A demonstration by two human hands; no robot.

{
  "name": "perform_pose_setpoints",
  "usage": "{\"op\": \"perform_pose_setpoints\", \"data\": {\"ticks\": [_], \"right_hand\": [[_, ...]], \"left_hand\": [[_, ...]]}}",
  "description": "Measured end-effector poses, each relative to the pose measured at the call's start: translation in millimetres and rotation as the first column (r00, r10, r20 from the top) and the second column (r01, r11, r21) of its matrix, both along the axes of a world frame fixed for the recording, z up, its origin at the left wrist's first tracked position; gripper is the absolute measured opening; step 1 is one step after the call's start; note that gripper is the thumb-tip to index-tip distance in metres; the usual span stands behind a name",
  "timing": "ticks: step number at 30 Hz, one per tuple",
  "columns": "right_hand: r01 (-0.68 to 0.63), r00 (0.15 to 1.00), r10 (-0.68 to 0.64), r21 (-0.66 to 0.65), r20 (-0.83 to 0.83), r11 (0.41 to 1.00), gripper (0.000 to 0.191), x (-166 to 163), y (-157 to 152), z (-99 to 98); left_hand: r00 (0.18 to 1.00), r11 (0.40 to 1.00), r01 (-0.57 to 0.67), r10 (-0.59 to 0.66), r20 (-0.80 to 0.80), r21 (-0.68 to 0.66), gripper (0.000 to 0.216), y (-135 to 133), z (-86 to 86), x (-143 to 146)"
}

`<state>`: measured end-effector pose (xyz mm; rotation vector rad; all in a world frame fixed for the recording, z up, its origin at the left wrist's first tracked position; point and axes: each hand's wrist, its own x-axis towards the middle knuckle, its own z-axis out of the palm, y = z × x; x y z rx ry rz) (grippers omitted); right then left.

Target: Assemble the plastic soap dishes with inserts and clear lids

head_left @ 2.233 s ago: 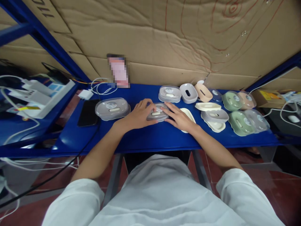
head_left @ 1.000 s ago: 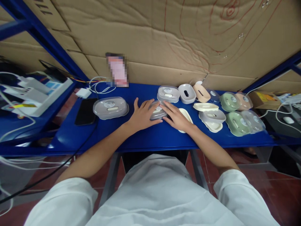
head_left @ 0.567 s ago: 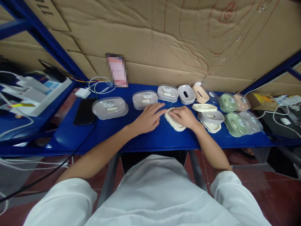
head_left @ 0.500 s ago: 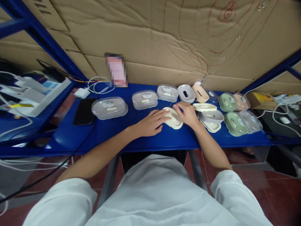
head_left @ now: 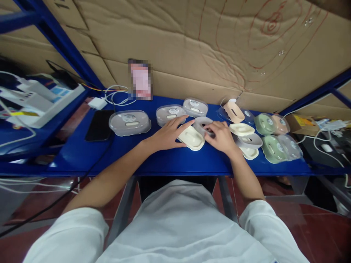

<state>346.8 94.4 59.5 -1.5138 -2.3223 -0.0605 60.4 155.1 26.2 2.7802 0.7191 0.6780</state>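
Note:
A cream oval soap-dish base lies on the blue table in front of me. My left hand is open at its left side, thumb and forefinger spread about the edge and touching it. My right hand is closed on the rim of a grey soap-dish tray with a dark slot, just behind the base. Part of that tray is hidden by the fingers. Right of my right hand, a cream piece, a grey tray and another cream base sit close together, overlapping.
Grey soap dishes with clear lids stand to the left and back. A peach tray and green lidded dishes are on the right. A black phone, a charger and a power strip lie left. Cardboard walls the back.
The grey slotted tray has come forward from the back row, now in my right hand. The cream base has shifted left, and my left hand has spread from lying over it.

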Motion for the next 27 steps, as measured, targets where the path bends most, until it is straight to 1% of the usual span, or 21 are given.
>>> {"op": "perform_pose_setpoints", "data": {"ticks": [1,3,5,6,7,9,11,13,16,19,24,26,27], "right_hand": [[-0.088,0.996,0.087,-0.022,-0.018,0.996,0.022,-5,-3,-0.5],[-0.238,0.971,0.235,-0.060,-0.051,0.969,0.021,-15,-6,-4.2],[-0.326,0.945,0.322,-0.074,-0.067,0.942,0.022,-23,-7,-9.5],[-0.345,0.938,0.341,-0.074,-0.056,0.936,0.022,-26,-7,-11.8],[-0.346,0.938,0.345,-0.069,-0.026,0.936,0.023,-29,-7,-13.5],[-0.317,0.944,0.320,-0.045,0.084,0.947,0.026,-31,-9,-14.7],[-0.291,0.937,0.289,-0.017,0.197,0.957,0.030,-32,-10,-13.3],[-0.284,0.929,0.275,-0.001,0.249,0.959,0.036,-30,-12,-10.9],[-0.292,0.928,0.287,-0.013,0.240,0.956,0.046,-29,-14,-8.8],[-0.292,0.927,0.297,-0.055,0.231,0.955,0.053,-32,-17,-9.6],[-0.302,0.921,0.309,-0.064,0.239,0.951,0.036,-39,-16,-12.7],[-0.324,0.924,0.329,-0.060,0.195,0.944,0.034,-35,-11,-12.3],[-0.329,0.928,0.334,-0.057,0.166,0.943,0.034,-32,-8,-11.4]], "left_hand": [[1.000,1.000,0.006,-0.006,0.011,0.003,0.112,2,-1.9,0],[1.000,0.999,0.025,-0.025,0.000,0.020,0.102,5,-5.5,-2],[0.998,0.998,0.044,-0.042,-0.048,0.037,0.084,7,-8.5,-4],[0.996,0.998,0.051,-0.048,-0.074,0.044,0.076,7,-9.6,-4],[0.994,0.997,0.055,-0.050,-0.093,0.051,0.071,7,-10.6,-5],[0.993,0.996,0.058,-0.051,-0.109,0.061,0.067,6,-11.9,-5],[0.993,0.996,0.066,-0.059,-0.098,0.064,0.066,5,-12.8,-4],[0.995,0.995,0.074,-0.070,-0.070,0.061,0.063,4,-13.8,-2],[0.995,0.994,0.091,-0.089,-0.038,0.056,0.056,4,-16.0,0],[0.994,0.994,0.098,-0.096,-0.042,0.047,0.055,5,-17.6,1],[0.994,0.994,0.107,-0.106,-0.013,0.026,0.055,4,-15.6,1],[0.994,0.993,0.114,-0.113,-0.004,0.022,0.061,3,-14.0,2],[0.994,0.994,0.108,-0.108,0.004,0.021,0.061,3,-13.2,3]]}}
